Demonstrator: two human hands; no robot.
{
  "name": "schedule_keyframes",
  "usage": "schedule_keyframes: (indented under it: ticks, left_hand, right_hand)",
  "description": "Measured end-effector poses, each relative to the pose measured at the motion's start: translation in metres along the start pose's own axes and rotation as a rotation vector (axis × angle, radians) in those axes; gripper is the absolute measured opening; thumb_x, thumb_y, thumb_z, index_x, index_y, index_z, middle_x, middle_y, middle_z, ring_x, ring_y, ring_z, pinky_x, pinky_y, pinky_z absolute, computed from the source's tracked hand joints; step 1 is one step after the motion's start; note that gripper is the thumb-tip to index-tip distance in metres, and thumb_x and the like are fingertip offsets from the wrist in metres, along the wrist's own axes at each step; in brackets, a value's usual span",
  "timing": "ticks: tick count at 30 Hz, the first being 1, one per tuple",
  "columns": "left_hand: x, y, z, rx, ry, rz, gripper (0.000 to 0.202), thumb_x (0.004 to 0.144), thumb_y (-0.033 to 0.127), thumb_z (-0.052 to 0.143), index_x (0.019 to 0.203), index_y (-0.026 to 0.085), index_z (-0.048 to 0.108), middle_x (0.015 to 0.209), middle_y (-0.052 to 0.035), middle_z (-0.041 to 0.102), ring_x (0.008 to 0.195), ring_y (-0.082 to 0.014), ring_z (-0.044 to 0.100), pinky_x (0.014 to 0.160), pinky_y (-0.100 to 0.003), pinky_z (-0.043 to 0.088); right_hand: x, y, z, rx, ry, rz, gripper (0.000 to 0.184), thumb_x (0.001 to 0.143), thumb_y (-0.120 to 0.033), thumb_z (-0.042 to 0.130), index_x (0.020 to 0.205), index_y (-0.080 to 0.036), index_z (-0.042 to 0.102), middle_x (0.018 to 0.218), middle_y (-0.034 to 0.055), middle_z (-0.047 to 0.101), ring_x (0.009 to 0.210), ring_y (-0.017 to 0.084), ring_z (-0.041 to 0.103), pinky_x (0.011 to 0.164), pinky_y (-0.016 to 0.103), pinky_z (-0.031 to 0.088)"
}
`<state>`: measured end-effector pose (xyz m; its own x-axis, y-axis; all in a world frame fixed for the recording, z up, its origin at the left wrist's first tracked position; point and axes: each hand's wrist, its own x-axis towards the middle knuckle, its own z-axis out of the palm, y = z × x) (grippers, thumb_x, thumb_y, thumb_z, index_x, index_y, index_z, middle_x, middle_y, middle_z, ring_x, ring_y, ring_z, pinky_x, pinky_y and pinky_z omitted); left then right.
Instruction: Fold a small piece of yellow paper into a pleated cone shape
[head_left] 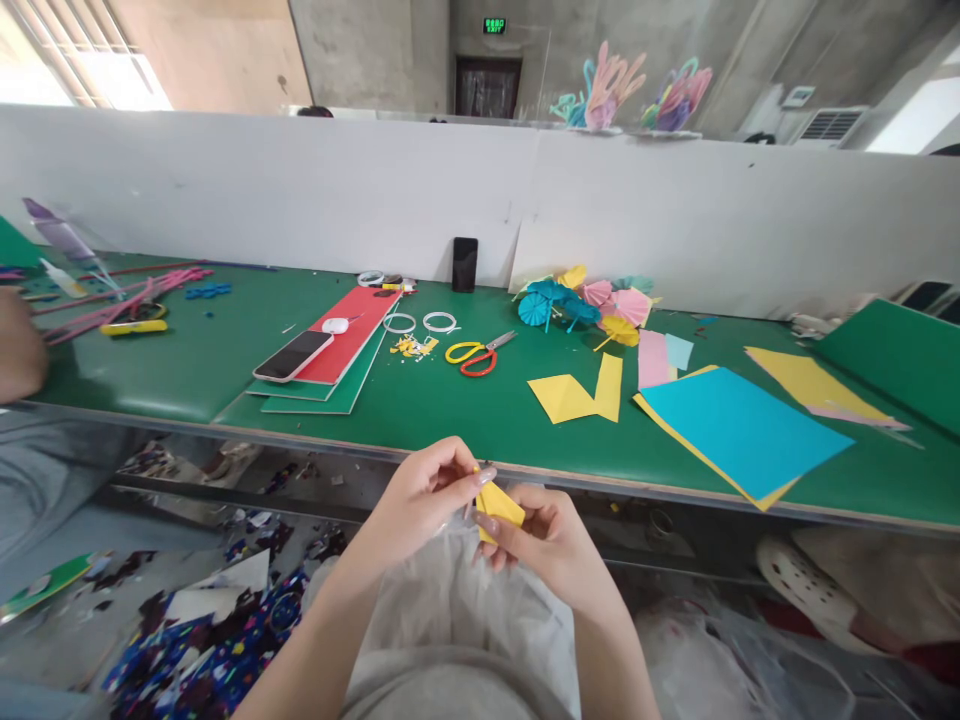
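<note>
Above my lap, just in front of the table edge, both hands hold a small folded piece of yellow paper (504, 504). My left hand (435, 490) pinches its upper left corner between thumb and fingers. From the right, my right hand (536, 530) grips the paper with the thumb on top and fingers beneath. On the green table beyond lie cut yellow paper pieces (562, 397) and scissors (480, 355) with one yellow and one red handle. Small paper scraps (414, 347) sit left of the scissors.
Blue and yellow sheets (742, 430) overhang the table edge at right. Small paper umbrellas (562, 305) cluster near the white partition (300, 190). A phone (294, 355) rests on red and green boards at left; another phone (465, 265) leans upright. Another person's arm (19, 345) shows far left.
</note>
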<state>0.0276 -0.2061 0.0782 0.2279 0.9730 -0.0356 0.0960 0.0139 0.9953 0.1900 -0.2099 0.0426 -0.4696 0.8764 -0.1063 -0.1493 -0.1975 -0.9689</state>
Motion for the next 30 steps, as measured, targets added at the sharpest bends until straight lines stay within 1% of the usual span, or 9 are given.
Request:
schedule_keyframes:
  ticks: [2,5,8,11,13,17,21,26,30]
  left_hand:
    - [0.0012,-0.0015,0.0001,-0.031,0.015,-0.026,0.030,0.081,0.040,0.058,0.066,0.016,0.046,0.055,0.0065,0.042,0.045,-0.0053,0.034,0.044,-0.019,0.027]
    - [0.0023,-0.0037,0.0013,-0.055,0.048,-0.032,0.037,0.087,0.047,0.047,0.068,0.016,0.049,0.056,0.0045,0.045,0.043,-0.0058,0.037,0.043,-0.019,0.028]
    - [0.0023,-0.0039,0.0029,0.033,0.061,0.003,0.045,0.089,0.053,0.038,0.071,0.015,0.053,0.055,0.0033,0.045,0.044,-0.0072,0.038,0.044,-0.020,0.030]
    - [0.0018,-0.0033,0.0041,0.156,0.053,0.035,0.039,0.086,0.049,0.048,0.065,0.016,0.049,0.054,0.0049,0.041,0.045,-0.0070,0.036,0.045,-0.020,0.030]
    - [0.0017,-0.0035,0.0046,0.190,0.077,0.047,0.036,0.085,0.044,0.052,0.063,0.017,0.046,0.055,0.0055,0.040,0.048,-0.0073,0.037,0.046,-0.019,0.030]
    - [0.0020,-0.0043,0.0057,0.239,0.102,0.071,0.034,0.086,0.041,0.052,0.063,0.017,0.046,0.055,0.0055,0.041,0.051,-0.0078,0.037,0.048,-0.019,0.029]
    - [0.0020,-0.0031,0.0060,0.292,0.085,0.102,0.033,0.087,0.040,0.050,0.064,0.017,0.046,0.056,0.0054,0.040,0.052,-0.0083,0.035,0.048,-0.020,0.026]
    - [0.0021,-0.0047,0.0012,0.392,0.059,0.118,0.037,0.089,0.040,0.043,0.061,0.017,0.038,0.057,0.0045,0.035,0.055,-0.0096,0.031,0.051,-0.022,0.023]
    - [0.0017,-0.0059,-0.0021,0.387,0.041,0.115,0.039,0.090,0.040,0.043,0.060,0.017,0.034,0.058,0.0044,0.031,0.056,-0.0097,0.029,0.052,-0.023,0.022]
  right_hand:
    - [0.0002,0.0002,-0.0001,-0.007,0.003,-0.002,0.024,0.074,-0.034,0.073,0.070,-0.013,0.062,0.059,0.0009,0.066,0.046,0.008,0.060,0.045,0.017,0.046]
    - [0.0006,0.0000,0.0002,-0.013,0.011,-0.004,0.025,0.073,-0.035,0.073,0.068,-0.013,0.061,0.059,0.0007,0.066,0.046,0.008,0.059,0.046,0.017,0.047]
    - [0.0011,-0.0005,0.0008,-0.011,0.019,-0.006,0.026,0.073,-0.036,0.073,0.068,-0.014,0.061,0.058,0.0003,0.066,0.045,0.008,0.059,0.045,0.017,0.046]
    - [0.0012,-0.0017,0.0008,-0.022,0.011,-0.003,0.024,0.071,-0.035,0.074,0.071,-0.014,0.063,0.058,0.0003,0.066,0.046,0.009,0.059,0.045,0.018,0.046]
    - [0.0015,-0.0026,0.0005,-0.037,-0.004,-0.002,0.024,0.069,-0.034,0.076,0.075,-0.014,0.064,0.061,0.0010,0.067,0.049,0.010,0.060,0.047,0.018,0.046]
    - [0.0034,-0.0035,0.0013,-0.051,-0.011,-0.041,0.029,0.071,-0.041,0.074,0.076,-0.014,0.066,0.064,0.0024,0.068,0.051,0.010,0.061,0.046,0.017,0.043]
    - [0.0062,-0.0027,0.0055,-0.036,0.037,-0.056,0.035,0.075,-0.047,0.068,0.065,-0.014,0.063,0.052,0.0001,0.062,0.045,0.010,0.058,0.043,0.017,0.041]
    - [0.0059,-0.0047,0.0090,-0.038,0.045,-0.027,0.035,0.073,-0.047,0.070,0.061,-0.015,0.059,0.052,-0.0010,0.060,0.044,0.010,0.057,0.043,0.019,0.044]
    - [0.0046,-0.0054,0.0086,-0.066,0.019,-0.021,0.030,0.073,-0.041,0.071,0.064,-0.016,0.060,0.055,-0.0015,0.060,0.047,0.010,0.058,0.046,0.020,0.046]
